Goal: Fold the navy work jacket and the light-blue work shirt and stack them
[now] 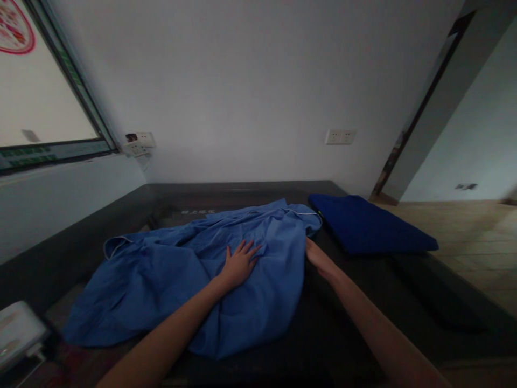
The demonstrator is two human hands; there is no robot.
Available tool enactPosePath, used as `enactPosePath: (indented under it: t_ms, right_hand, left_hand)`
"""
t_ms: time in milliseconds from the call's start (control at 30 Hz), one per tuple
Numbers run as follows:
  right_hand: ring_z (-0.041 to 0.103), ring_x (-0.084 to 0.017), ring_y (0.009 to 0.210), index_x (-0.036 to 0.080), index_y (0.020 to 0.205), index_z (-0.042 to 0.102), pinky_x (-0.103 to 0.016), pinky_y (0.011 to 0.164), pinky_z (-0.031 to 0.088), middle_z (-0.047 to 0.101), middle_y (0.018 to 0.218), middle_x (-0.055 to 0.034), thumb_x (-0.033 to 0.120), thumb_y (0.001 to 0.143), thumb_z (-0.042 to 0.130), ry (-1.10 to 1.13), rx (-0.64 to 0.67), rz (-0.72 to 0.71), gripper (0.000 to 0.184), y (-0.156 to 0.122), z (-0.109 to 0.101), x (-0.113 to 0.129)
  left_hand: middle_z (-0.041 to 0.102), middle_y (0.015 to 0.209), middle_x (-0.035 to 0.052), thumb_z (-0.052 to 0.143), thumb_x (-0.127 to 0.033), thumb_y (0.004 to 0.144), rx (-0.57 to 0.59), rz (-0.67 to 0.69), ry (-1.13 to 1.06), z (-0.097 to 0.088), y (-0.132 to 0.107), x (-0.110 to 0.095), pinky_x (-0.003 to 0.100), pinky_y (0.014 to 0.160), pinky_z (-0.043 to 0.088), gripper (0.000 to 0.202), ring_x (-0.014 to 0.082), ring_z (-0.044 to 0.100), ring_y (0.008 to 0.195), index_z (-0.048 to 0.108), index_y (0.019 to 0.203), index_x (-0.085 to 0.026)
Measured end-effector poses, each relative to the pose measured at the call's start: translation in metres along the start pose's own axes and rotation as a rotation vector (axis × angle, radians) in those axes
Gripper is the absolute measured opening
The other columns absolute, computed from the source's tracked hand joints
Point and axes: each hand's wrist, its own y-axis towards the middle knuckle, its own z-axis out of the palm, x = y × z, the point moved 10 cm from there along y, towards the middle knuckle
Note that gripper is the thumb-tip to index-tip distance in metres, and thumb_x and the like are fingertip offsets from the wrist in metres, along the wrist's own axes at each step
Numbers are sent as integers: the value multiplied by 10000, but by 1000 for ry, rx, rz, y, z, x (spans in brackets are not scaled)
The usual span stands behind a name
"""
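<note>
Two hands: my left hand (240, 264) lies spread flat on the blue shirt (161, 275); my right hand (317, 256) touches its edge, and I cannot tell its grip.

Left hand (239, 264) lies flat, splayed; right hand (317, 257) reaches forward, edge-on.

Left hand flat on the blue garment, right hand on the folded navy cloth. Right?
Not quite. The head view shows the right hand at the right edge of the garment, apart from the folded navy cloth. The left hand does lie flat on the garment.
</note>
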Motion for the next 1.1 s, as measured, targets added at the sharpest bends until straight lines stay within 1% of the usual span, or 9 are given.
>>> enactPosePath:
  t_ms: [133, 267, 367, 467, 600, 700, 800, 1000, 1100]
  right_hand:
    - [608, -230, 1005, 231, 1033, 601, -364, 856, 486, 683, 1060, -52, 321, 747, 545, 243, -120, 18, 305, 1, 8, 1]
    - [630, -182, 784, 227, 823, 519, -263, 619, 506, 654, 840, -21, 183, 597, 574, 358, -329, 202, 237, -8, -15, -42]
    - [630, -174, 701, 213, 782, 513, -272, 603, 506, 634, 751, -11, 140, 544, 614, 392, -230, 273, 268, -8, -7, -59]
    - [632, -186, 668, 191, 860, 540, -296, 605, 505, 652, 745, -9, 122, 505, 652, 395, -56, 224, 378, -5, 9, -49]
    - [554, -137, 541, 178, 863, 542, -244, 510, 426, 578, 586, 57, 99, 475, 653, 138, -11, 256, 411, -8, -3, -43]
    - [499, -110, 499, 168, 818, 562, -224, 475, 364, 541, 558, 65, 123, 504, 652, -51, 3, 228, 330, -16, -26, -34]
    - [509, -115, 524, 168, 858, 600, -231, 493, 359, 561, 611, 46, 181, 553, 639, -115, -75, 152, 308, -26, -64, -17]
    - [571, -144, 669, 169, 786, 634, -281, 629, 441, 640, 786, -22, 279, 555, 704, -63, -598, -177, 266, -58, -179, 64]
    - [563, -125, 660, 187, 806, 623, -284, 652, 452, 642, 820, -25, 287, 631, 699, -56, -815, -406, 216, -80, -209, 120]
  left_hand:
    - [357, 1504, 60, 331, -279, 956, -41, -15, -29, -3, 3, 6, 699, 1075, 105, 478, 272, 230, 1418, 327, 1433, -301]
    - [411, 1465, 122, 330, -190, 938, -96, -57, -73, -4, 7, 15, 641, 1099, 148, 483, 245, 308, 1389, 332, 1420, -229]
    - [436, 1447, 128, 316, -149, 927, -125, -70, -118, -7, 10, 22, 599, 1112, 173, 479, 235, 365, 1361, 357, 1400, -210]
    - [476, 1417, 122, 295, -146, 927, -142, -58, -157, -10, 12, 26, 577, 1120, 183, 454, 237, 395, 1343, 413, 1364, -194]
    - [525, 1374, 120, 294, -164, 934, -142, -60, -191, -15, 17, 41, 543, 1127, 203, 436, 238, 454, 1300, 452, 1340, -173]
    - [532, 1371, 106, 307, -149, 925, -164, -106, -163, -19, 20, 61, 468, 1139, 224, 436, 215, 466, 1292, 480, 1324, -180]
    - [508, 1393, 105, 323, -144, 915, -191, -129, -129, -22, 23, 75, 414, 1129, 261, 438, 206, 443, 1310, 497, 1316, -175]
    - [480, 1420, 84, 312, -89, 884, -182, -108, -81, -16, 24, 77, 449, 1131, 251, 488, 208, 405, 1337, 487, 1325, -202]
    - [466, 1432, 85, 313, -117, 897, -177, -104, -52, -15, 23, 75, 472, 1129, 249, 478, 218, 393, 1345, 474, 1338, -207]
